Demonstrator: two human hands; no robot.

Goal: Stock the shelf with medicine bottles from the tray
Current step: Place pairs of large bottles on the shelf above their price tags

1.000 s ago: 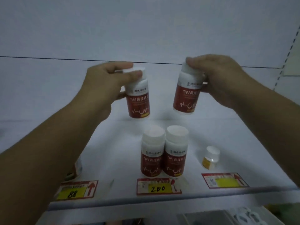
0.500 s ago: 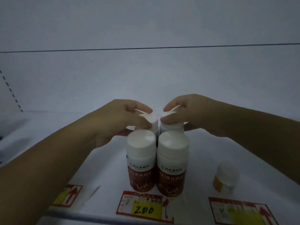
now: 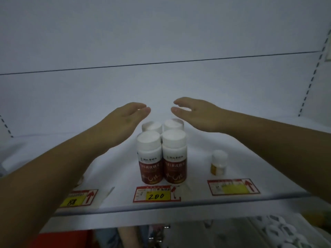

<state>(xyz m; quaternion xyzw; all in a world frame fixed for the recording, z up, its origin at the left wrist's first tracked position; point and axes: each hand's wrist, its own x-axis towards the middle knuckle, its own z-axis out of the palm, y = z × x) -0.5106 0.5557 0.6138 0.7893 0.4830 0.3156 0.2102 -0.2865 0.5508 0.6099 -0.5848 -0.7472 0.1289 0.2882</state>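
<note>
Several white-capped medicine bottles with red labels stand upright in a tight block on the white shelf: a front left bottle, a front right bottle, and behind them a rear left bottle and a rear right bottle, of which only the caps show. My left hand hovers above and left of the block, fingers apart, empty. My right hand hovers above and right of it, also open and empty. Neither hand touches a bottle.
A small bottle with a white cap and yellow label stands alone to the right. Price tags lie along the shelf front: "88", "200", and one on the right. White bottle caps show below the shelf edge at lower right.
Both hands carried a bottle down behind the front pair, set them there, then let go and lifted away with fingers spread.
</note>
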